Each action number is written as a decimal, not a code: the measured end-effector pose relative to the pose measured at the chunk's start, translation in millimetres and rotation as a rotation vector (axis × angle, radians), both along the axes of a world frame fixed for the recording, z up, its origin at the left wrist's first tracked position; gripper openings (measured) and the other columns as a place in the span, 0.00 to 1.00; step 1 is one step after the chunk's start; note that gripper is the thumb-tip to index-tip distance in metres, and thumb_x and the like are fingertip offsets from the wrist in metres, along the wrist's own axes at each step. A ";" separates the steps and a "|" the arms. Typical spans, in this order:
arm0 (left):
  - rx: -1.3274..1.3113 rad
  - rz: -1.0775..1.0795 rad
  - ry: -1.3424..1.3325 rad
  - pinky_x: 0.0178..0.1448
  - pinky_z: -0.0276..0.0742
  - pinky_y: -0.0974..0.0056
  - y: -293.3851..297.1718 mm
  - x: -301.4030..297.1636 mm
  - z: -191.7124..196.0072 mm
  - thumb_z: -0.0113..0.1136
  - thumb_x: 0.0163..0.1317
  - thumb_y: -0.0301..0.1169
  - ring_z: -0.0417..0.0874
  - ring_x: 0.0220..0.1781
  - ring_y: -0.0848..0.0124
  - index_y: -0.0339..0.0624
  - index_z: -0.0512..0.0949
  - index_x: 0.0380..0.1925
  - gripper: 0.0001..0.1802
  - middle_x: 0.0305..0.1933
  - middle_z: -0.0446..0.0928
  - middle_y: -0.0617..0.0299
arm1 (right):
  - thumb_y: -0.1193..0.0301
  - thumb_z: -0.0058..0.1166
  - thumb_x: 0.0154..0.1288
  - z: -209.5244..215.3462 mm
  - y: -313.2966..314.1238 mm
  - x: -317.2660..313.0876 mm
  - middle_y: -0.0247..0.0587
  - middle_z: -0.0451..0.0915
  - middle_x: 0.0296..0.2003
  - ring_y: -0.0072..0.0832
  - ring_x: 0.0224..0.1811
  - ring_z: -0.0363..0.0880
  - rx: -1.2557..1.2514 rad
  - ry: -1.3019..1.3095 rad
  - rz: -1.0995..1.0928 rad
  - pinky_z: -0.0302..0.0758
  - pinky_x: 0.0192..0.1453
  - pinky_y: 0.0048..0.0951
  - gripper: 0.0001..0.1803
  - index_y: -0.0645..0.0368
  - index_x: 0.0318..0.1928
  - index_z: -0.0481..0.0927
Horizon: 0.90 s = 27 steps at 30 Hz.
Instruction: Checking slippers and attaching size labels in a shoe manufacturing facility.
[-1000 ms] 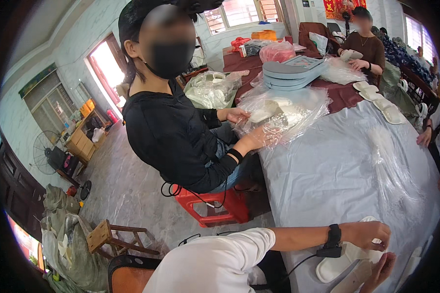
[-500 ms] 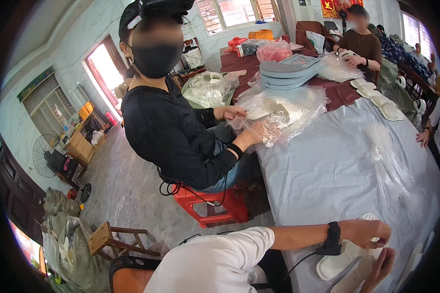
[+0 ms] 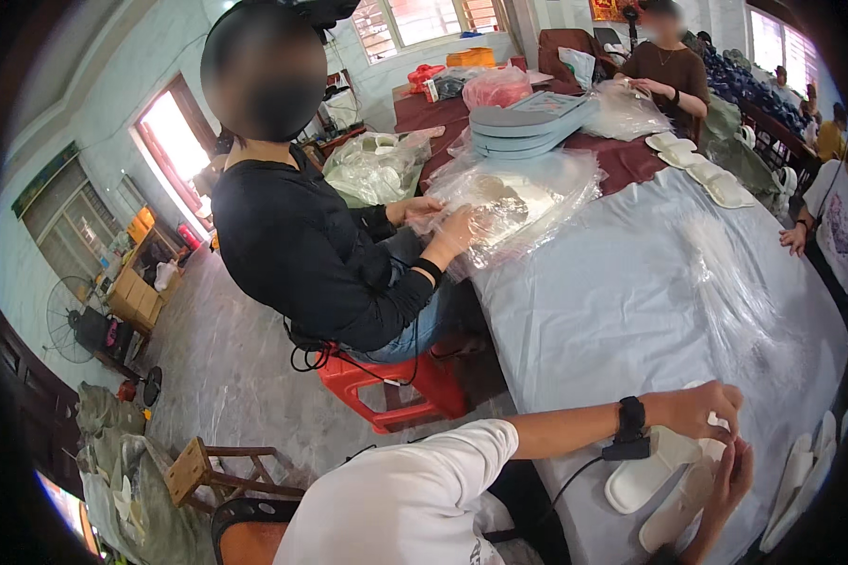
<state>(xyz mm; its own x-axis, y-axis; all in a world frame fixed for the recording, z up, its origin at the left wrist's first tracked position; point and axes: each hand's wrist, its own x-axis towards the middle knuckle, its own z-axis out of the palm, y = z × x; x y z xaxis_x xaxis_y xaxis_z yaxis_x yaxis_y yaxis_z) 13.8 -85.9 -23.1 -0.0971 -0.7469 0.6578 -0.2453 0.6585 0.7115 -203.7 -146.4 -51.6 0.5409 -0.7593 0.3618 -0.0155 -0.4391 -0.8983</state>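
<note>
At the near right end of the table, on a smooth grey cloth cover (image 3: pixel 575 330), we see a flat white round-ended slipper (image 3: pixel 628 490), with a second pale slipper (image 3: pixel 664 523) just beside it. Our left hand (image 3: pixel 693 411), below a black wristband (image 3: pixel 629 421), lies over the first slipper, fingers bent, a small white part showing between them; we cannot tell how firmly they grip it. Our right hand (image 3: pixel 737 478) is close by at the second slipper, partly curled, but its palm side is hidden and we cannot tell what it has hold of. More white slippers (image 3: pixel 790 485) lie near the table's right edge. Farther up the cloth we see a heap of clear thin plastic bags (image 3: pixel 730 297). Across from us a co-worker in a black top (image 3: pixel 301 259), on a red plastic stool (image 3: pixel 386 395), handles a large clear plastic bag (image 3: pixel 546 226) beside stacked blue-grey flat pieces (image 3: pixel 513 141).
</note>
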 end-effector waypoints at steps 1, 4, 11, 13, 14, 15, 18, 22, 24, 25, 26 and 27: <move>-0.022 0.005 0.020 0.43 0.74 0.59 0.0 -1.5 -0.6 0.73 0.55 0.25 0.77 0.38 0.64 0.45 0.87 0.30 0.03 0.32 0.76 0.61 | 0.69 0.48 0.80 2.5 0.8 0.7 0.28 0.73 0.36 0.15 0.38 0.69 0.002 0.048 0.018 0.65 0.40 0.19 0.10 0.64 0.46 0.78; -0.074 0.055 -0.006 0.45 0.74 0.59 -1.6 -2.8 -1.6 0.75 0.55 0.27 0.77 0.39 0.62 0.44 0.89 0.33 0.06 0.32 0.76 0.58 | 0.68 0.50 0.79 12.4 5.5 -2.6 0.26 0.71 0.33 0.15 0.35 0.65 0.054 0.150 -0.031 0.62 0.37 0.19 0.11 0.62 0.40 0.79; -0.052 0.067 -0.085 0.40 0.76 0.64 -5.4 -0.9 -1.1 0.73 0.60 0.28 0.78 0.33 0.69 0.43 0.88 0.39 0.07 0.30 0.78 0.61 | 0.70 0.54 0.77 25.7 14.5 -2.8 0.22 0.71 0.34 0.12 0.37 0.65 0.160 -0.017 0.021 0.62 0.39 0.16 0.06 0.59 0.43 0.77; -0.058 0.074 -0.115 0.39 0.75 0.64 -3.9 -1.6 4.1 0.72 0.61 0.27 0.77 0.32 0.70 0.43 0.88 0.39 0.07 0.29 0.78 0.62 | 0.71 0.55 0.76 28.8 15.2 0.0 0.22 0.71 0.34 0.11 0.38 0.66 0.139 -0.080 0.027 0.61 0.40 0.16 0.05 0.59 0.43 0.77; -0.061 0.057 -0.107 0.39 0.75 0.64 -2.8 -2.1 6.2 0.72 0.61 0.27 0.77 0.32 0.70 0.43 0.88 0.39 0.07 0.29 0.78 0.62 | 0.71 0.55 0.76 30.0 16.3 0.2 0.22 0.70 0.34 0.11 0.37 0.65 0.169 -0.093 0.025 0.61 0.40 0.16 0.05 0.59 0.44 0.77; -0.050 0.060 -0.118 0.38 0.75 0.64 -1.6 -1.9 7.6 0.72 0.61 0.27 0.77 0.32 0.71 0.44 0.88 0.39 0.06 0.29 0.78 0.62 | 0.71 0.55 0.76 30.5 17.1 1.3 0.21 0.70 0.33 0.11 0.36 0.65 0.192 -0.104 0.030 0.61 0.39 0.16 0.05 0.59 0.44 0.77; -0.054 0.060 -0.137 0.38 0.74 0.65 -1.0 -0.7 9.3 0.72 0.61 0.27 0.77 0.31 0.71 0.44 0.88 0.39 0.06 0.30 0.78 0.63 | 0.72 0.56 0.75 30.5 17.6 3.9 0.20 0.67 0.32 0.10 0.34 0.62 0.161 -0.114 0.055 0.59 0.37 0.16 0.05 0.58 0.46 0.79; -0.073 0.058 -0.139 0.38 0.74 0.65 -1.7 0.3 7.4 0.71 0.62 0.29 0.77 0.31 0.71 0.44 0.86 0.39 0.06 0.30 0.79 0.64 | 0.73 0.59 0.74 29.1 18.7 4.8 0.18 0.64 0.30 0.09 0.31 0.60 0.218 -0.111 0.030 0.56 0.34 0.15 0.06 0.59 0.48 0.80; -0.029 0.068 -0.140 0.38 0.74 0.65 -0.5 0.5 6.4 0.71 0.62 0.29 0.77 0.31 0.71 0.44 0.86 0.39 0.06 0.31 0.79 0.64 | 0.73 0.62 0.72 28.3 19.2 5.5 0.17 0.62 0.28 0.08 0.30 0.59 0.184 -0.085 0.009 0.55 0.33 0.15 0.08 0.60 0.48 0.80; 0.015 0.080 -0.144 0.38 0.74 0.64 0.2 0.4 6.0 0.71 0.62 0.29 0.78 0.31 0.70 0.44 0.86 0.39 0.06 0.31 0.80 0.63 | 0.73 0.62 0.72 27.8 19.3 5.9 0.17 0.62 0.28 0.08 0.30 0.59 0.182 -0.082 0.009 0.55 0.33 0.15 0.08 0.60 0.48 0.80; 0.015 0.079 -0.143 0.38 0.74 0.64 0.6 0.3 5.9 0.71 0.62 0.29 0.78 0.31 0.70 0.44 0.86 0.39 0.06 0.31 0.80 0.63 | 0.73 0.62 0.72 27.4 19.4 6.5 0.17 0.62 0.27 0.08 0.30 0.59 0.169 -0.076 -0.010 0.56 0.33 0.15 0.08 0.61 0.48 0.80; 0.004 0.074 -0.144 0.39 0.75 0.64 0.7 0.3 6.0 0.71 0.62 0.29 0.79 0.32 0.69 0.44 0.86 0.39 0.06 0.31 0.80 0.63 | 0.73 0.62 0.72 27.0 19.0 7.2 0.16 0.63 0.27 0.08 0.30 0.58 0.164 -0.076 -0.026 0.56 0.33 0.15 0.07 0.61 0.47 0.80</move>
